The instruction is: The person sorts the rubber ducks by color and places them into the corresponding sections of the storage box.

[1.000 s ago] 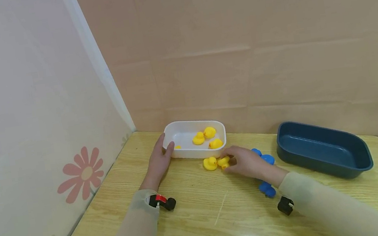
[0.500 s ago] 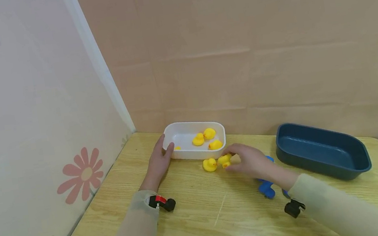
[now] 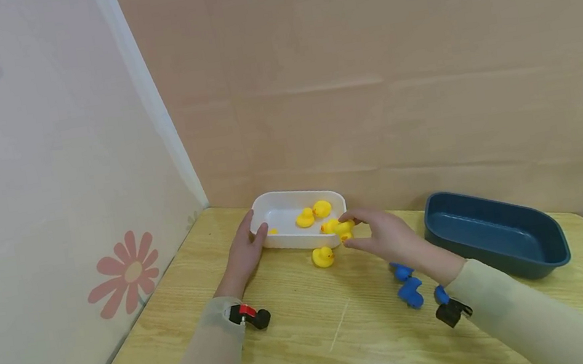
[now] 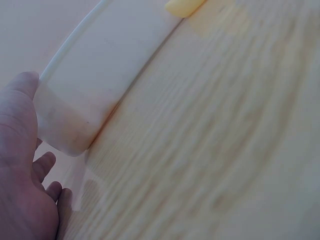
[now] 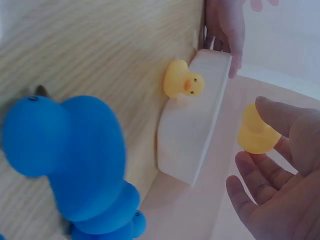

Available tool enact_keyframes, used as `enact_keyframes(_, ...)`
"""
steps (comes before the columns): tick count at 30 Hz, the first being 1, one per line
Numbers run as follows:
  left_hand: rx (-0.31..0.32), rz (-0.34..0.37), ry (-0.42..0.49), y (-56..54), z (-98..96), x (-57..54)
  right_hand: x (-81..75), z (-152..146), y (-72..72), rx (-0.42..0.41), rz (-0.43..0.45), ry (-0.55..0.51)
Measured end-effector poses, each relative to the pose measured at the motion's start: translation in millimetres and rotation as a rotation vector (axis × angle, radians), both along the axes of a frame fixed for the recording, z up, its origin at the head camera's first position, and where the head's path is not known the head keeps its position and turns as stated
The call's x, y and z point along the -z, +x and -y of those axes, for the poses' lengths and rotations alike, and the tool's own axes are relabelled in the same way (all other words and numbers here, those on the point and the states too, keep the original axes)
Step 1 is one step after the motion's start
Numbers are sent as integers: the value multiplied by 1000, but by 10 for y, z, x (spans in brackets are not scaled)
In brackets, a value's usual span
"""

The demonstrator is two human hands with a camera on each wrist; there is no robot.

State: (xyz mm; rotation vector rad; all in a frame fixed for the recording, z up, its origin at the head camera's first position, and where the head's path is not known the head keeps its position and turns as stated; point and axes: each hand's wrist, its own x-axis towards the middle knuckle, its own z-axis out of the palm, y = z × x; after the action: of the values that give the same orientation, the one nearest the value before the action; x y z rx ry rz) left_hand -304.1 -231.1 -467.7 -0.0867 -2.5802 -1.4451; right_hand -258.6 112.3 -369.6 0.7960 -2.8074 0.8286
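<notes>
A yellow duck (image 5: pixel 256 136) is pinched above the table (image 3: pixel 292 343) by the right hand (image 3: pixel 389 237), thumb opposed to fingertips, near the right end of the white bin (image 3: pixel 299 240), whose left end is touched by the left hand (image 3: pixel 244 251), thumb and fingers apparently spread

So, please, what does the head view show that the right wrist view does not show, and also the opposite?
Only head: the dark blue tray and three yellow ducks inside the white tray.

Only right wrist: distinct dark eyes on the yellow duck on the table.

Both: that duck, the white tray, blue ducks, the left hand at the tray's end, and the right hand pinching another yellow duck.
</notes>
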Motion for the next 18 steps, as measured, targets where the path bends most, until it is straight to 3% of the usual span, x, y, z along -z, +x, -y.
enact_keyframes(18, -5, 7, 14, 2, -4, 18, -82, 133, -272, 33, 23, -65)
